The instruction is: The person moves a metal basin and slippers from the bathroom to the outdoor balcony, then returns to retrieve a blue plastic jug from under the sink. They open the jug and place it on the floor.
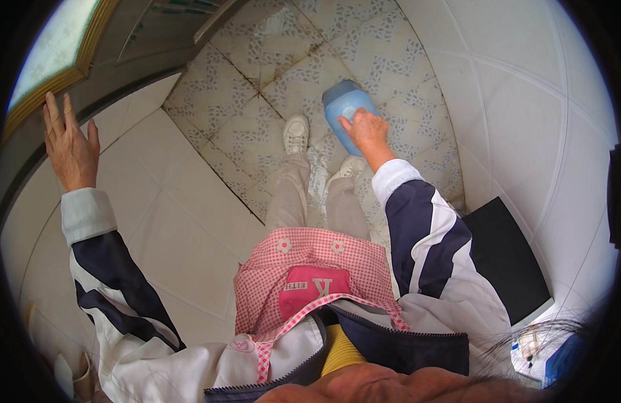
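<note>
My right hand (367, 132) grips a blue plastic container (344, 112) with a darker grey-blue end, held over the tiled floor in front of my shoes. The underside of my fingers is hidden, so their hold on the far side cannot be seen. At the left, my left hand (71, 146) is spread with its fingertips at the yellow frame (38, 93) of a light, patterned pane. Nothing is held in it. A pink checked apron (315, 247) covers my lap, above light trousers and white shoes (295, 135).
Patterned floor tiles (250, 126) with dark joints and a wet-looking sheen lie ahead. White tiled walls (517, 126) rise at the right, and a pale tiled surface (174, 216) is at the left. A black flat-sided object (509, 262) stands by my right elbow.
</note>
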Available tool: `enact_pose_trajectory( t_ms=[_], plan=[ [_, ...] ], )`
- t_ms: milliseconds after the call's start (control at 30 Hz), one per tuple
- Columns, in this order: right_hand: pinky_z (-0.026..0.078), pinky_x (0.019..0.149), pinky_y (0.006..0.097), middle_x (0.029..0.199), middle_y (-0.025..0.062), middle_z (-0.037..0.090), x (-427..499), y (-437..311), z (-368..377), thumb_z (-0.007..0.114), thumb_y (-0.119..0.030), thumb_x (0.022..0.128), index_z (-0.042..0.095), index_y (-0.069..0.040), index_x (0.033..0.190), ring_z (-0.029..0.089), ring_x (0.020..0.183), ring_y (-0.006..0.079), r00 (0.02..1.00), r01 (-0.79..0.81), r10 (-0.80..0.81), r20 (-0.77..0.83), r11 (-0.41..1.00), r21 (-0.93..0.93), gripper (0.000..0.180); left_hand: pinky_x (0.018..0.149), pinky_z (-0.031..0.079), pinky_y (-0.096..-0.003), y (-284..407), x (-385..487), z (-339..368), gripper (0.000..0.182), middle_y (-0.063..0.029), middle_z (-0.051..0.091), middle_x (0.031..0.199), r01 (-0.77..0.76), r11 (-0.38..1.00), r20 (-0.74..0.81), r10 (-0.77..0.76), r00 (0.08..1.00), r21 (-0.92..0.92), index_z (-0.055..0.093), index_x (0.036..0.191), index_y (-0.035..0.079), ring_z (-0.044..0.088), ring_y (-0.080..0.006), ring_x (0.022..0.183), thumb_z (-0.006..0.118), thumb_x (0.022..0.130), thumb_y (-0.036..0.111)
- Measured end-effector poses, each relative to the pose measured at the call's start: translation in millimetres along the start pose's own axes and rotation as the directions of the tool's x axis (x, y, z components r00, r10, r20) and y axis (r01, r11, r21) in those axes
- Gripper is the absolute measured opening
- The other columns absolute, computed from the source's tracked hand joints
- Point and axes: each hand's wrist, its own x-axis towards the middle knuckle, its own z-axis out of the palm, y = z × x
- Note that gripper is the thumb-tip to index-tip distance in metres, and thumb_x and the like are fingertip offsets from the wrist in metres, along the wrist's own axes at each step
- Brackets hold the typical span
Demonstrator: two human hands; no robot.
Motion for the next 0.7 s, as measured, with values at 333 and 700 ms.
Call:
enact_pose_trajectory(
  t_ms=[333, 700],
  plan=[
    [0.051, 0.063, 0.0400, 0.072, 0.0159, 0.066, 4, -1, 6, 0.067, -0.041, 0.077, 0.064, -0.002, 0.076, 0.066, 0.070, 0.0303, 1.000, 0.005, -0.005, 0.000, 1.000, 0.026, 0.039, 0.106, 0.037, -0.0374, 60, -38, -26, 0.057, -0.0149, 0.038, 0.142, -0.031, 0.871, -0.125, -0.035, 0.992, -0.490, 0.047, 0.132, 0.009, 0.039, -0.0300, 0.130, 0.067, 0.078, 0.008],
    [0.051, 0.062, 0.0430, 0.078, 0.0160, 0.067, 16, -7, -7, 0.063, -0.045, 0.081, 0.064, -0.003, 0.079, 0.065, 0.070, 0.0349, 0.972, 0.117, -0.093, 0.215, 0.988, -0.100, 0.043, 0.075, 0.050, -0.0394, 396, -209, -120, 0.023, -0.0165, 0.065, 0.094, 0.480, -0.250, 0.341, 0.445, 0.828, -0.841, 0.064, 0.100, 0.004, 0.063, -0.0324, 0.086, 0.061, 0.078, 0.009]
  ],
)
